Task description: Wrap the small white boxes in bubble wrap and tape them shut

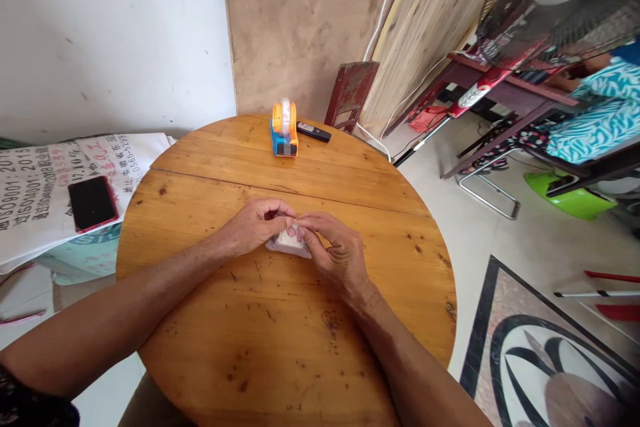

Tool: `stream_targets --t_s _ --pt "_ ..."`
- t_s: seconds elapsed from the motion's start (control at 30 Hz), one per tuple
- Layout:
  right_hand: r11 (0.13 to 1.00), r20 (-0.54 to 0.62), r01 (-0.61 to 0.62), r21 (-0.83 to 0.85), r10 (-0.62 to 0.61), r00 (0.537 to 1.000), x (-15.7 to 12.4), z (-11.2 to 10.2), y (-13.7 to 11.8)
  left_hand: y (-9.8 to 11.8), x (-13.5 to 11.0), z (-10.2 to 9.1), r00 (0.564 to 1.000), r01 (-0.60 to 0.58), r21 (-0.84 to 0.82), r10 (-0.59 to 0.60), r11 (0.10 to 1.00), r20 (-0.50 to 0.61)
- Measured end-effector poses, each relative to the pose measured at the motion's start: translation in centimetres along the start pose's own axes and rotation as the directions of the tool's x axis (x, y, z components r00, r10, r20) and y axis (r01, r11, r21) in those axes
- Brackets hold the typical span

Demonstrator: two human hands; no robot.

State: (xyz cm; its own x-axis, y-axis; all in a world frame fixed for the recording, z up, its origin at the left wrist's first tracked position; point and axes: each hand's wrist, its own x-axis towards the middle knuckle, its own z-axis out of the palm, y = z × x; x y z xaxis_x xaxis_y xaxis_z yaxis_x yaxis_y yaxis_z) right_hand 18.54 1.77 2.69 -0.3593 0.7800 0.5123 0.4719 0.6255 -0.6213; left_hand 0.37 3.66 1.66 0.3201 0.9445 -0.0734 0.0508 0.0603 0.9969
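A small whitish packet (289,245) with red-pink print, with what looks like a clear plastic wrapping, lies in front of me on the round wooden table (280,320). My left hand (260,223) pinches its upper left edge, thumb and forefinger closed together. From the other side my right hand (340,247) grips the packet's right part, the thumb against its printed face. The fingertips of both hands nearly meet at the packet's top. Fingers cover part of the print and the far edge.
An orange and blue tape dispenser (284,130) and a black remote control (314,132) stand at the table's far edge. Left, a phone (93,203) lies on printed sheets (30,177). A standing fan (550,7), a wooden chair (351,95) and a seated person (595,113) are beyond.
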Motion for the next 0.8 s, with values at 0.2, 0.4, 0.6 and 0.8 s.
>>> stream_targets --t_s 0.2,0.4,0.6,0.8 --pt "0.997 0.043 0.050 -0.050 -0.048 0.998 -0.3 0.1 0.3 0.4 -0.1 -0.9 0.999 0.026 0.069 -0.028 0.997 0.035" --pt "0.992 0.051 0.076 -0.098 -0.071 0.996 -0.4 0.1 0.4 0.5 -0.2 -1.2 0.998 0.029 0.073 -0.033 0.997 0.051" --pt "0.986 0.058 0.087 -0.142 -0.079 0.995 -0.3 0.0 0.2 0.4 -0.1 -1.2 0.998 0.022 0.088 -0.028 0.996 0.064" --pt "0.983 0.084 0.118 -0.143 -0.106 0.991 -0.4 -0.3 0.3 0.4 -0.2 -1.2 0.998 0.020 0.098 -0.026 0.995 0.060"
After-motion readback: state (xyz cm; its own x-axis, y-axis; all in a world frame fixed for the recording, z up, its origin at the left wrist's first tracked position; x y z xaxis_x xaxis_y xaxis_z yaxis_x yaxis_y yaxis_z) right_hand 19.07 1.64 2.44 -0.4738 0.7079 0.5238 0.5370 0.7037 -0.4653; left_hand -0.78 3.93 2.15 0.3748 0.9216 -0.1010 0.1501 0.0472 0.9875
